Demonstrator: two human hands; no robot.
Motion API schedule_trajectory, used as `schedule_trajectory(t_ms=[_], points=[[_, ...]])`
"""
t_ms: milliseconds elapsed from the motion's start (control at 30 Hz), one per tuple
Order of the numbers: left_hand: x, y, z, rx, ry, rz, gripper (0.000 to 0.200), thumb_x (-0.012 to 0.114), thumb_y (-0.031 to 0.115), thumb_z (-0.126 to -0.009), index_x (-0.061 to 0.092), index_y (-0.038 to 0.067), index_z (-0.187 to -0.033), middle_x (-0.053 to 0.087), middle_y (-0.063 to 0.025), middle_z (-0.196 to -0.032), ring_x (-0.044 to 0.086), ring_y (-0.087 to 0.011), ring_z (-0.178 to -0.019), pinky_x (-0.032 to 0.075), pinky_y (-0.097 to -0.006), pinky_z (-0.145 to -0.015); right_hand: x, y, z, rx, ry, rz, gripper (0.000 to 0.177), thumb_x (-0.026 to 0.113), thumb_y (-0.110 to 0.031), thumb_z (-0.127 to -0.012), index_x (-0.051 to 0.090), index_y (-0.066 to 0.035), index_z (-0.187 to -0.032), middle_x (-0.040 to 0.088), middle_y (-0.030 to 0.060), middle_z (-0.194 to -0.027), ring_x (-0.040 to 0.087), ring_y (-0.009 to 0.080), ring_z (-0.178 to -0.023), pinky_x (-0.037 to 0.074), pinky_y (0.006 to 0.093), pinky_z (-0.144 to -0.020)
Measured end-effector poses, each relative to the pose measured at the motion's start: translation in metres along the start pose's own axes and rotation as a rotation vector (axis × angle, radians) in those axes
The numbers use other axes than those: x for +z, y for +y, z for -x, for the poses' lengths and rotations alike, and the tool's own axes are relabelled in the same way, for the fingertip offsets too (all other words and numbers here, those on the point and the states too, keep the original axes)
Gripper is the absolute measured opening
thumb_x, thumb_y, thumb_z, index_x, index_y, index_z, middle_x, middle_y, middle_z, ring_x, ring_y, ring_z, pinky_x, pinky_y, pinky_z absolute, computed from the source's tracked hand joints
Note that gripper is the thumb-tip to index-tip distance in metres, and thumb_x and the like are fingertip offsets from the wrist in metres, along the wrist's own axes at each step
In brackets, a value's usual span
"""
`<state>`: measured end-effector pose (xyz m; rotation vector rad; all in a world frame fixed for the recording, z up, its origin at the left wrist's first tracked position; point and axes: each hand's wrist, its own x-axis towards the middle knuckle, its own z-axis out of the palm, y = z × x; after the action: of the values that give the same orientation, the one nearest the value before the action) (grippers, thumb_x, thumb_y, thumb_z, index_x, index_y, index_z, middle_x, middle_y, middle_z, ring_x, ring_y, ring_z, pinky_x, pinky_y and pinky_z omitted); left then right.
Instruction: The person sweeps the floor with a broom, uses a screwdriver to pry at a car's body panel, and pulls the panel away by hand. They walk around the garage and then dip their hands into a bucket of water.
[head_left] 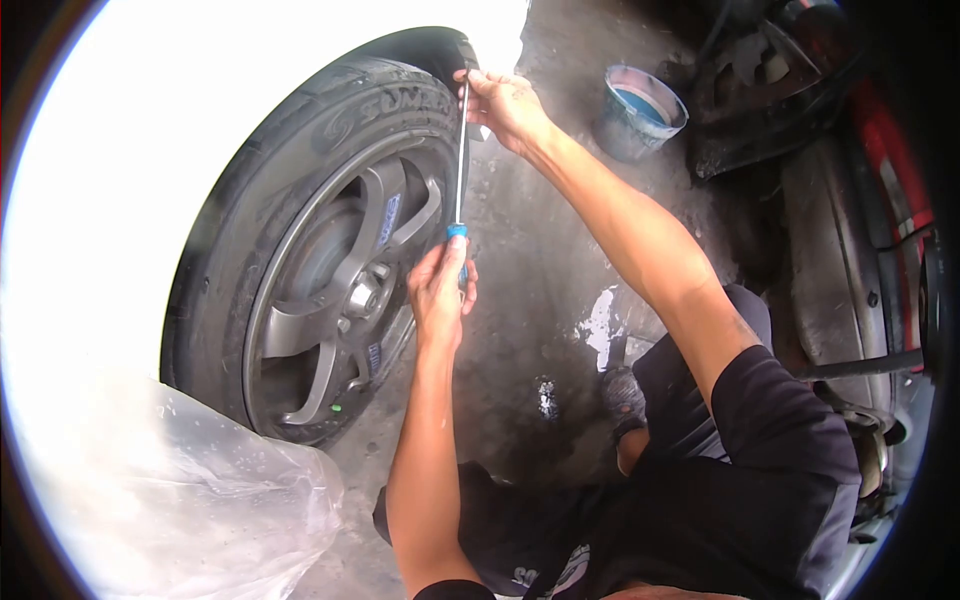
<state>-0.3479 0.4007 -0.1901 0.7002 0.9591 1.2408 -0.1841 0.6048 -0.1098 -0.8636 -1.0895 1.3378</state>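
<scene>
A long screwdriver (461, 165) with a blue handle stands nearly upright in view, its metal shaft in front of the tyre's right edge. My left hand (438, 287) is closed round the blue handle. At the shaft's far end, by the edge of the wheel arch, my right hand (500, 103) has its fingers pinched near the tip; what they grip there is too small to make out. Behind the tool is a black tyre (225, 265) on a grey spoked wheel (362, 295), under a bright white car body (200, 90).
Clear plastic sheeting (230, 490) hangs at the lower left. A bucket (642, 112) with bluish liquid stands on the dark floor (530, 240), which has white patches. Dark car parts (770, 80) and a grey panel (830, 250) lie along the right.
</scene>
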Motion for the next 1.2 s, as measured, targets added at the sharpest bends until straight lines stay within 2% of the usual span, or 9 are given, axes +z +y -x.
schedule_trajectory(t_ms=[367, 667, 700, 733, 800, 867, 1000, 1100, 1200], points=[[0.007, -0.003, -0.016, 0.063, 0.045, -0.034, 0.032, 0.068, 0.032, -0.101, 0.069, 0.000, -0.102, 0.059, -0.0032, -0.069, 0.047, -0.0081, -0.047, 0.031, -0.0219, -0.040, -0.003, -0.001, -0.011, -0.012, 0.035, 0.009, 0.021, 0.056, -0.014, -0.105, 0.067, -0.001, -0.117, 0.067, 0.0047, -0.089, 0.063, 0.0108, -0.071, 0.058, 0.0259, -0.065], [0.010, 0.000, -0.020, 0.766, 0.517, -1.071, 0.032, 0.070, 0.028, -0.098, 0.073, -0.002, -0.108, 0.070, -0.0076, -0.081, 0.065, -0.0158, -0.075, 0.052, -0.0347, -0.075, 0.014, 0.006, 0.029, -0.054, 0.088, 0.125, 0.018, 0.069, -0.012, -0.097, 0.068, 0.005, -0.104, 0.067, 0.0060, -0.086, 0.063, 0.0115, -0.068, 0.054, 0.0273, -0.059], [0.012, 0.006, -0.016, 0.749, 0.471, -1.050, 0.038, 0.069, 0.032, -0.096, 0.071, -0.004, -0.107, 0.073, -0.0207, -0.098, 0.071, -0.0342, -0.081, 0.053, -0.0462, -0.075, 0.015, 0.008, 0.028, -0.055, 0.116, 0.116, 0.017, 0.069, -0.011, -0.097, 0.067, 0.005, -0.102, 0.067, 0.0063, -0.083, 0.062, 0.0119, -0.065, 0.053, 0.0273, -0.057], [0.009, 0.003, -0.018, 0.749, 0.470, -1.053, 0.038, 0.069, 0.032, -0.096, 0.071, -0.004, -0.107, 0.073, -0.0207, -0.098, 0.071, -0.0342, -0.081, 0.053, -0.0462, -0.075, 0.017, 0.009, 0.026, -0.057, 0.145, 0.107, 0.015, 0.069, -0.010, -0.097, 0.067, 0.005, -0.100, 0.066, 0.0066, -0.080, 0.061, 0.0123, -0.062, 0.052, 0.0273, -0.055], [0.000, -0.004, -0.025, 0.729, 0.283, -0.704, 0.038, 0.064, 0.036, -0.102, 0.071, -0.001, -0.106, 0.072, -0.0083, -0.087, 0.070, -0.0216, -0.075, 0.054, -0.0369, -0.064, 0.017, 0.008, 0.023, -0.068, 0.143, 0.108, 0.014, 0.069, -0.009, -0.097, 0.067, 0.005, -0.099, 0.066, 0.0065, -0.077, 0.061, 0.0127, -0.060, 0.052, 0.0271, -0.054], [-0.015, 0.016, -0.014, 0.075, -0.114, 0.063, 0.046, 0.055, 0.046, -0.106, 0.067, 0.002, -0.113, 0.069, -0.0089, -0.089, 0.063, -0.0177, -0.063, 0.046, -0.0286, -0.046, 0.015, 0.009, 0.020, -0.080, 0.140, 0.110, 0.014, 0.069, -0.008, -0.097, 0.067, 0.005, -0.099, 0.065, 0.0065, -0.075, 0.060, 0.0131, -0.058, 0.052, 0.0269, -0.053], [-0.025, 0.015, -0.012, -0.252, -0.438, 0.598, 0.053, 0.046, 0.053, -0.106, 0.060, 0.005, -0.126, 0.064, -0.0107, -0.089, 0.045, -0.0098, -0.044, 0.030, -0.0220, -0.034, 0.010, 0.010, 0.016, -0.093, 0.090, 0.068, 0.014, 0.068, -0.009, -0.098, 0.067, 0.004, -0.098, 0.064, 0.0059, -0.073, 0.061, 0.0132, -0.058, 0.052, 0.0270, -0.054], [-0.002, 0.004, -0.010, -0.038, -0.078, 0.119, 0.027, 0.062, 0.024, -0.102, 0.066, 0.003, -0.117, 0.064, -0.0072, -0.075, 0.043, -0.0083, -0.040, 0.029, -0.0217, -0.035, 0.010, 0.008, 0.018, -0.077, 0.095, 0.060, 0.014, 0.068, -0.010, -0.098, 0.067, 0.004, -0.098, 0.064, 0.0054, -0.073, 0.060, 0.0129, -0.058, 0.052, 0.0269, -0.054], [0.009, -0.020, -0.018, 0.727, 0.364, -0.834, 0.033, 0.066, 0.028, -0.099, 0.069, 0.003, -0.121, 0.067, -0.0060, -0.081, 0.058, -0.0125, -0.056, 0.042, -0.0274, -0.046, 0.014, 0.005, 0.023, -0.077, 0.109, 0.065, 0.013, 0.068, -0.009, -0.098, 0.067, 0.004, -0.098, 0.064, 0.0048, -0.074, 0.059, 0.0123, -0.058, 0.051, 0.0264, -0.054]])
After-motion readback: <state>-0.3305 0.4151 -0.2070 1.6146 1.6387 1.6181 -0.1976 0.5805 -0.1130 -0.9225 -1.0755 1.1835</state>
